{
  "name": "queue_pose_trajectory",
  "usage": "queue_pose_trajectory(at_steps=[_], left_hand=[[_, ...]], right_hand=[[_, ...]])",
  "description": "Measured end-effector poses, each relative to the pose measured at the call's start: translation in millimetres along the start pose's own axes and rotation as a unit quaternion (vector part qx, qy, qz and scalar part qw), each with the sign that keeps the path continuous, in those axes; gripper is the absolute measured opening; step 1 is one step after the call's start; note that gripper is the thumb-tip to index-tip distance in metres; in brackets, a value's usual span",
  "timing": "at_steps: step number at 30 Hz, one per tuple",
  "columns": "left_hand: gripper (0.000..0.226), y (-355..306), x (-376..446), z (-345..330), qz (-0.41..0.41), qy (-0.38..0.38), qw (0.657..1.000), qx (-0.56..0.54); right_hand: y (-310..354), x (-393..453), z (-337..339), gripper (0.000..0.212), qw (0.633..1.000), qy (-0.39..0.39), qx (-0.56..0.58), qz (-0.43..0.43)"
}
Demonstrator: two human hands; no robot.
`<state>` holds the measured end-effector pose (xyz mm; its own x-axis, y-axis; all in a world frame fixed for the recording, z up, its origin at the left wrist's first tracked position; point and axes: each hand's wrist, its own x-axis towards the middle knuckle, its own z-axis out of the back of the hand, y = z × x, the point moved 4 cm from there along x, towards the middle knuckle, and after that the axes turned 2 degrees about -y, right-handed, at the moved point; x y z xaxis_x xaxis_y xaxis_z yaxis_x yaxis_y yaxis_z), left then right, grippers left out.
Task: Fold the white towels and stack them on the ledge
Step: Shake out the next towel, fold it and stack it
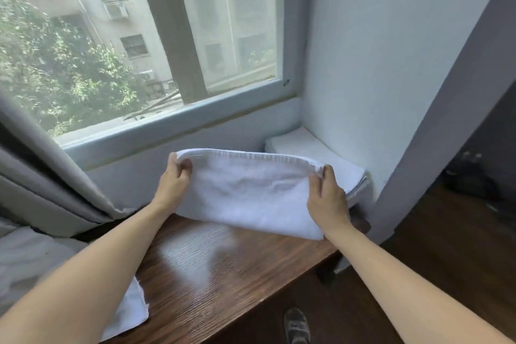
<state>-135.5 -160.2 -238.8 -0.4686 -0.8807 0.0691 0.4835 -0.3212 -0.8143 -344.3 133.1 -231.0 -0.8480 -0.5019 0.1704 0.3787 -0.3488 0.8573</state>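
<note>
A folded white towel [251, 195] hangs in the air above the brown wooden ledge [223, 274]. My left hand [174, 179] pinches its top left corner and my right hand [328, 195] pinches its top right corner. The towel's lower edge droops toward the wood. Behind it, in the corner by the wall, lies a stack of folded white towels [307, 148]. More unfolded white towels [33, 265] lie at the lower left, partly hidden under my left forearm.
A window [139, 50] with a pale frame runs behind the ledge. A grey curtain [42, 176] hangs at the left. A white wall [391, 64] closes the right side. A shoe [297, 325] stands on the dark floor below the ledge's front edge.
</note>
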Motion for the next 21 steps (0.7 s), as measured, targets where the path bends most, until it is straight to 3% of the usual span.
queue_pose_trajectory(at_steps=[8, 11, 14, 21], left_hand=[[0.032, -82, 117, -150, -0.036, 0.07, 0.994, 0.075], [0.032, -129, 159, -207, -0.101, 0.112, 0.982, 0.111], [0.032, -161, 192, -264, -0.19, 0.152, 0.954, 0.177], [0.041, -145, 233, -347, -0.238, 0.199, 0.911, 0.271]], right_hand=[[-82, 75, 31, 0.027, 0.979, -0.114, 0.044, -0.165], [-112, 101, 41, 0.022, 0.954, -0.169, 0.079, -0.235], [-135, 114, 38, 0.031, 0.927, -0.21, 0.102, -0.293], [-162, 120, 5, 0.032, 0.899, -0.236, 0.094, -0.357]])
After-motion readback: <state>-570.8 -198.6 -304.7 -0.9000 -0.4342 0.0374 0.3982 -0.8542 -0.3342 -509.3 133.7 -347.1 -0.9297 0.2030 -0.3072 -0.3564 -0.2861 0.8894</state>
